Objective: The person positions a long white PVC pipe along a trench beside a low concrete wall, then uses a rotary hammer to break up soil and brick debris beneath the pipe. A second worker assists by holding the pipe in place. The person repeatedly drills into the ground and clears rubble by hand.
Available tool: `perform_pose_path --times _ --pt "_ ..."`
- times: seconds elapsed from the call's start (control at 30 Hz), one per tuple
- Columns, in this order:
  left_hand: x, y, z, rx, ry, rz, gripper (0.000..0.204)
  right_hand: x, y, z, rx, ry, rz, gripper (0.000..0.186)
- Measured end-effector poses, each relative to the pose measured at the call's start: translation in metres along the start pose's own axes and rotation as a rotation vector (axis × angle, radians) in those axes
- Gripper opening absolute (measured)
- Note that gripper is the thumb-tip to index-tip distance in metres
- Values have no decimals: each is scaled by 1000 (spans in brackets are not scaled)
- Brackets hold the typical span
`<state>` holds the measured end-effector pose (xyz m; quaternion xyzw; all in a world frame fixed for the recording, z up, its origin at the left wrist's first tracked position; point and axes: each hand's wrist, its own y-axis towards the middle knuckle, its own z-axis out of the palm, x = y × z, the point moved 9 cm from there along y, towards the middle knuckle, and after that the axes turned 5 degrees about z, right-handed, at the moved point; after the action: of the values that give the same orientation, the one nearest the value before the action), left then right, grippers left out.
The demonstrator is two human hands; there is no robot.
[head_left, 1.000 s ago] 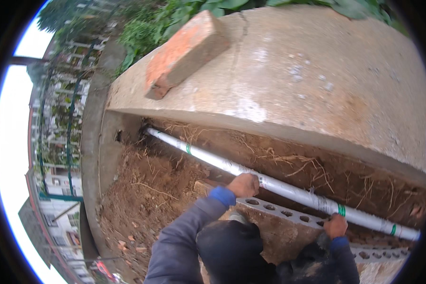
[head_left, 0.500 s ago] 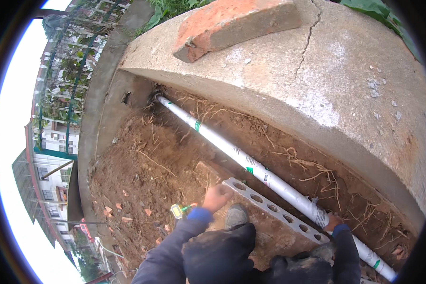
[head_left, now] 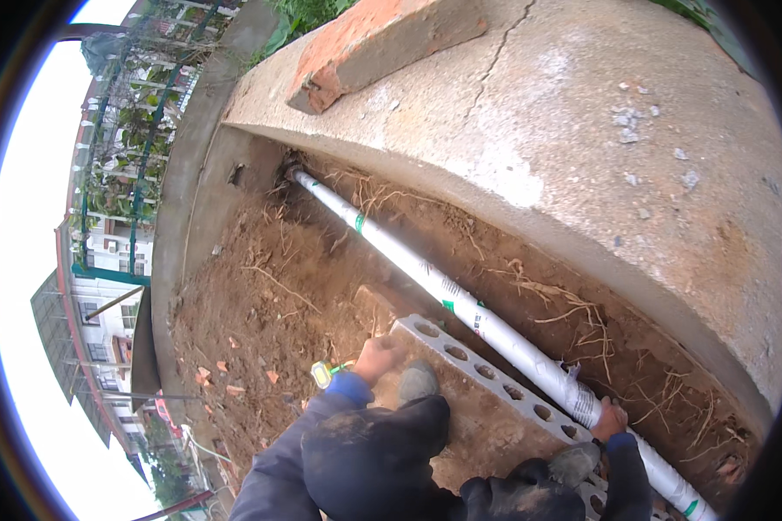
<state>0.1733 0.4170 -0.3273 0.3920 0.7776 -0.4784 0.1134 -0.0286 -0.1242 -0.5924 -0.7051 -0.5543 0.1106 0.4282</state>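
Head view: dark trouser knees point(head_left: 369, 451) nearest, then the left hand point(head_left: 381, 359), half curled beside a grey shoe point(head_left: 419, 382) (whether it holds anything, I cannot tell). The right hand point(head_left: 611, 419) closes over a white, green-banded pipe point(head_left: 504, 337) lying between a perforated block point(head_left: 470, 361) and a concrete slab point(head_left: 582, 165). Atop the slab rests a red brick point(head_left: 382, 43); well beyond stands a green-framed fence point(head_left: 109, 275).

Bare brown soil point(head_left: 235, 321) forms the ground. A cracked concrete wall point(head_left: 617, 182) borders it at upper right. A green-framed fence point(head_left: 137, 208) and a white building point(head_left: 107, 328) stand at left, under bright, pale sky point(head_left: 22, 217).
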Motion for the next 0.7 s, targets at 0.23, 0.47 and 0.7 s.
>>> perform_pose_path --times 0.23,0.47,0.7 --pt "-26 24 32 140 65 150 24 19 -16 -53 175 113 -122 105" --pt "-29 30 63 339 -365 -110 9 88 -157 -242 146 966 -366 58" --pt "-30 49 97 422 -354 -94 8 80 -197 -258 84 1094 12 43"
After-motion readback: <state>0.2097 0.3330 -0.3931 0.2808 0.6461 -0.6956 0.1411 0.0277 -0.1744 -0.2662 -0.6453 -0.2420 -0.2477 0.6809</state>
